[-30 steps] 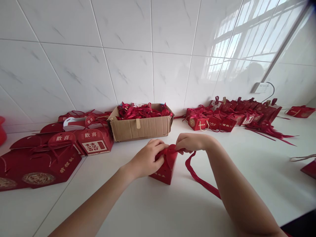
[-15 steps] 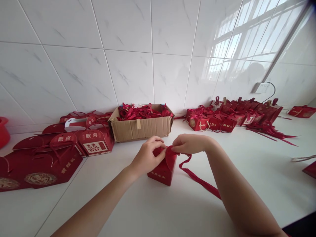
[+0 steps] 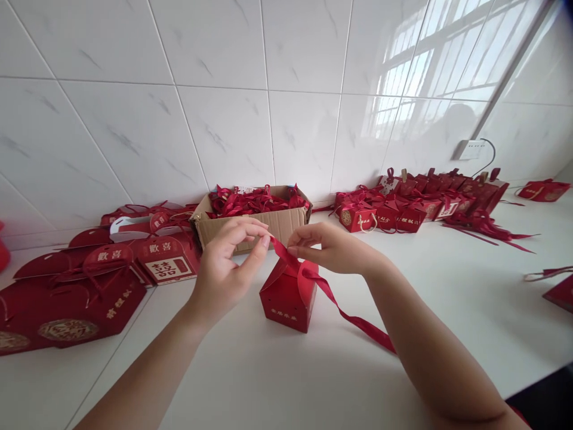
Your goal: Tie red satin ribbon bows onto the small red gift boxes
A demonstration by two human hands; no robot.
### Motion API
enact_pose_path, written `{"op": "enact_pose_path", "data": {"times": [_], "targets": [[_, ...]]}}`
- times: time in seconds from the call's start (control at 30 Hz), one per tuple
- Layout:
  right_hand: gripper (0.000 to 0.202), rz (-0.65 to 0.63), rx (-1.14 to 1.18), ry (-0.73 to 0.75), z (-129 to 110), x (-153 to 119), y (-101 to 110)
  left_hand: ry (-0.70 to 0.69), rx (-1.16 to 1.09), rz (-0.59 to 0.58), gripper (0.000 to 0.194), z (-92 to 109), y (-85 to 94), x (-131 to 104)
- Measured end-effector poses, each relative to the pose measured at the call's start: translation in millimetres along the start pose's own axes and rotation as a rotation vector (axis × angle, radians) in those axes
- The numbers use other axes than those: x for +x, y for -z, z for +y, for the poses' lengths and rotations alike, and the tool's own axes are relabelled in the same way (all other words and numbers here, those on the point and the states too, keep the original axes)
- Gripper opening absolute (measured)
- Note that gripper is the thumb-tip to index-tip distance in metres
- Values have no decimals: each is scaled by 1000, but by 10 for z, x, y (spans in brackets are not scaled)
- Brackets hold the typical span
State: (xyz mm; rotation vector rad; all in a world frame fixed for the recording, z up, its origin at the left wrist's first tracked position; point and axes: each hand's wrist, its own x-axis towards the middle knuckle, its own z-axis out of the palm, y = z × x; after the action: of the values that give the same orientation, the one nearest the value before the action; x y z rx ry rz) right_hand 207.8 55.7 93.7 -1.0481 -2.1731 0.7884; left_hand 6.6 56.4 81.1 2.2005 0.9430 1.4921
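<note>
A small red gift box (image 3: 287, 303) with gold lettering stands upright on the white counter, its curved flaps folded together at the top. A dark red ribbon (image 3: 353, 318) passes through the top of the box. Its long tail trails down to the right, behind my right forearm. Up and left of the box, my left hand (image 3: 228, 269) pinches the ribbon's other end between thumb and finger. My right hand (image 3: 324, 246) is just above the flaps, its thumb and fingers closed on the ribbon near the box top.
Behind my hands a cardboard box (image 3: 250, 230) holds many red ribbons. Larger red gift boxes (image 3: 71, 304) stand at the left. Rows of small red boxes (image 3: 358, 220) line the tiled wall at the right, with loose ribbons (image 3: 478, 226) beside them. A socket (image 3: 469, 149) is on the wall.
My left hand has left the box and moved up and left, drawing a ribbon end out from the top. My right hand has shifted slightly up and left.
</note>
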Motion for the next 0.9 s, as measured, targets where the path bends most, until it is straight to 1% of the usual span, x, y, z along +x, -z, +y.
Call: {"op": "enact_pose_path", "data": {"times": [0.1,0.17,0.23,0.33,0.4,0.43,0.57,0.63,0.7,0.77,0.8,0.83,0.9], "targets": [[15,86,31,19,-53,-17,17,0,67,7,11,27,45,9],[18,163,47,44,-71,-35,35,73,126,-37,15,12,59,14],[19,254,89,62,-79,-51,51,165,220,-135,24,-26,55,10],[19,381,179,65,-89,-74,79,267,370,-364,38,-98,24,-17],[19,463,229,83,-105,-97,104,292,443,-490,36,-131,-2,-38],[19,509,248,101,-118,-113,119,289,471,-523,33,-140,-13,-46],[16,724,298,196,-217,-219,182,245,527,-534,21,-128,-33,-50],[12,850,313,218,-282,-292,219,260,528,-543,20,-105,-31,-41],[13,955,322,209,-335,-365,263,300,525,-549,20,-83,-24,-30],[18,991,359,206,-362,-415,309,331,508,-541,20,-72,-13,-22],[22,974,400,215,-363,-426,328,340,496,-532,19,-75,-6,-20],[26,932,456,221,-355,-424,341,346,485,-521,19,-84,2,-18],[27,790,552,193,-317,-385,336,363,475,-494,19,-119,19,-15]]}}
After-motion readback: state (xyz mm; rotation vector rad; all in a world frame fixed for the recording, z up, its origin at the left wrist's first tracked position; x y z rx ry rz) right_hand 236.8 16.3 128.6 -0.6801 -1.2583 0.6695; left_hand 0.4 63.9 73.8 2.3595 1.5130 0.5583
